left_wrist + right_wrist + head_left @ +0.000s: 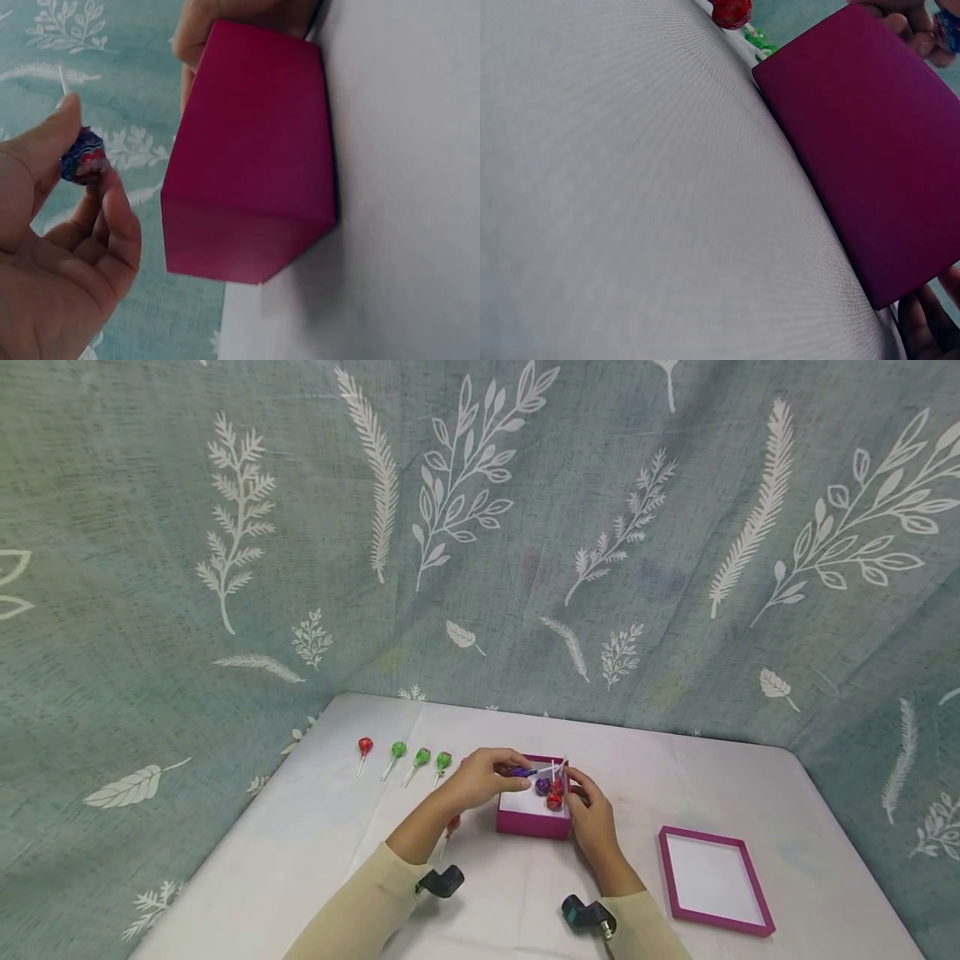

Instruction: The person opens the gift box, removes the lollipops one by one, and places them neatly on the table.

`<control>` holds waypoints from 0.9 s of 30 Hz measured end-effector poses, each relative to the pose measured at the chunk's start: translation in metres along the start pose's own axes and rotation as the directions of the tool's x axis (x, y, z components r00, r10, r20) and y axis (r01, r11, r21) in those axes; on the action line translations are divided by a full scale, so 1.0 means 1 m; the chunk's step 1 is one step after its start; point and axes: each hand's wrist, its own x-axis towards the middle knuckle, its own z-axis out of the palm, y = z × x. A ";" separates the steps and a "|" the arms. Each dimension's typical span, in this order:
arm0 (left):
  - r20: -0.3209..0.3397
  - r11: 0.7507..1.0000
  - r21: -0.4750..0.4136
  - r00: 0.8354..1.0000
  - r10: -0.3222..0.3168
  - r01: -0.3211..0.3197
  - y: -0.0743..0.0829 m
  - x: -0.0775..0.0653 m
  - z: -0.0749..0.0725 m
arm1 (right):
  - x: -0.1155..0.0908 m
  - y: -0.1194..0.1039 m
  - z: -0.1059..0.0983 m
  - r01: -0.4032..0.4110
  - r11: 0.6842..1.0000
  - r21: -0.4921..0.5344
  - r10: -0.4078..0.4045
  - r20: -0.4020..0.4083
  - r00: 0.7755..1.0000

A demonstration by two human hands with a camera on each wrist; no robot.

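My left hand (486, 781) is over the left side of an open magenta box (533, 824) with a white inside. Between its thumb and fingers it pinches a purple-wrapped lollipop (84, 159), whose white stick points right in the head view. At the box's right wall, my right hand (595, 814) grips the side, fingers at the rim. Inside the box lie another purple lollipop (542, 787) and red lollipops (554, 801), with sticks leaning toward the back. Both wrist views show the box mostly from outside, so its contents are hidden there.
Left of the box, a red lollipop (365, 744) and three green lollipops (398, 749) lie in a row on the white-covered table (300, 860). Another red lollipop (453, 821) lies beside my left forearm. The magenta-rimmed lid (715, 877) rests inside-up at the right.
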 end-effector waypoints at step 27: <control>-0.254 0.986 -0.165 0.964 -0.074 0.033 -0.027 -0.039 -0.052 | -0.002 -0.002 0.000 -0.015 1.000 0.015 0.015 0.007 1.000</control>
